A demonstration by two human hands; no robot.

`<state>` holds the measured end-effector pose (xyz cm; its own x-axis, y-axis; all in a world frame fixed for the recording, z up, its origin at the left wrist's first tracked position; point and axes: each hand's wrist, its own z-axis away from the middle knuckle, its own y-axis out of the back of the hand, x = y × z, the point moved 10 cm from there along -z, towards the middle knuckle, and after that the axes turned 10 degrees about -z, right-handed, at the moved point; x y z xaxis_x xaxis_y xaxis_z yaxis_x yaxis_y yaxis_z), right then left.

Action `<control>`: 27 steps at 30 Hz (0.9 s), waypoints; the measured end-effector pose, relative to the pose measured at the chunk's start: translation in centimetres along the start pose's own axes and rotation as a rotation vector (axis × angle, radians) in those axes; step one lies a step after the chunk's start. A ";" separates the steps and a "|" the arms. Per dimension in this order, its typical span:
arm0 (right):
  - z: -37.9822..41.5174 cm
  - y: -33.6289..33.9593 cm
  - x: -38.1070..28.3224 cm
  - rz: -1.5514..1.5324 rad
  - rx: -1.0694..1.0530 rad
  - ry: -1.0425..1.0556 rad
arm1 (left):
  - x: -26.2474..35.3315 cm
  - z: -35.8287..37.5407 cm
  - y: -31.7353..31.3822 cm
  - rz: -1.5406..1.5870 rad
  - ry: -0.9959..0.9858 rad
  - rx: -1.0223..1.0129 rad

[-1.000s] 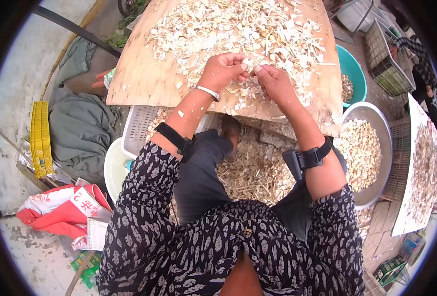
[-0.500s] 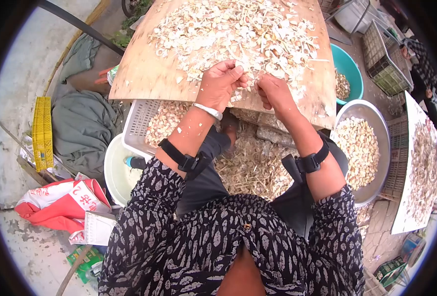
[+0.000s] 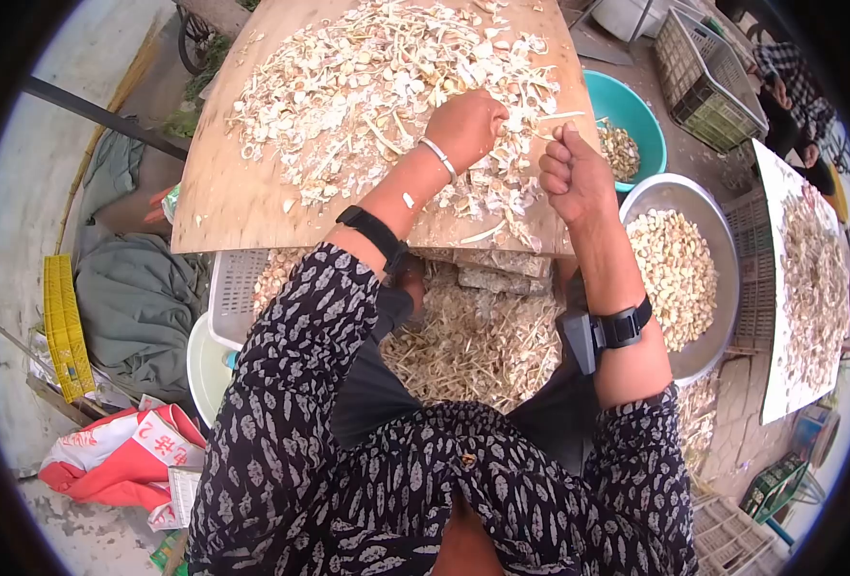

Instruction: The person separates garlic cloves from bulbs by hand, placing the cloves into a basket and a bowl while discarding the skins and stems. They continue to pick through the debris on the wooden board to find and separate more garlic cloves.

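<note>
Head view: garlic pieces (image 3: 343, 101) lie mostly beyond and left of the hands (image 3: 465, 130) (image 3: 579, 178).

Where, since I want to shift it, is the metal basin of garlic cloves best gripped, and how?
Probably two-handed, from above, by the metal basin's rim at its near and far edges: both show bare, while the right forearm hides part of the left edge and a crate sits close on the right.
</note>
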<state>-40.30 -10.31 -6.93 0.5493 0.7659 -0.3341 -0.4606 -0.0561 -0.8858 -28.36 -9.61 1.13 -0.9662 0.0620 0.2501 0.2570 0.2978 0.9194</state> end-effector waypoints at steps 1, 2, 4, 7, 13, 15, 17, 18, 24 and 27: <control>0.1 0.2 -1.9 -0.015 0.053 0.086 | 0.6 -0.7 -1.4 -0.088 -0.074 -0.001; 0.2 0.4 -3.6 -0.030 0.104 0.175 | 0.2 -1.2 -2.4 -0.085 -0.081 0.000; -0.6 0.5 -3.2 0.026 0.182 0.173 | -0.1 -1.7 -4.3 -0.238 -0.097 -0.130; -0.5 0.2 -2.1 0.219 0.261 0.150 | 0.0 -1.0 -1.2 0.006 -0.061 0.026; 0.6 -6.2 -1.3 1.384 -0.006 0.821 | 1.6 2.9 3.2 0.098 0.008 0.011; 1.9 -7.0 -0.8 1.374 -0.053 0.905 | 0.3 4.6 3.6 0.327 0.200 -0.072; 0.6 -4.2 2.8 0.737 -0.093 0.241 | -0.6 6.4 3.8 0.444 0.220 -0.068; 1.5 -4.6 4.1 0.631 -0.167 0.121 | -1.1 7.7 4.2 0.755 0.287 -0.006; 5.7 -3.1 9.3 1.675 -0.310 0.014 | -4.2 14.6 6.5 0.986 0.566 0.149; 5.1 1.0 6.9 0.439 0.068 -0.152 | -0.7 12.9 5.5 0.706 0.489 0.076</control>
<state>-40.53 -1.77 -8.49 0.1858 0.7645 -0.6172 -0.6738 -0.3581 -0.6464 -26.50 4.31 2.08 -0.4606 -0.1551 0.8740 0.7757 0.4082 0.4813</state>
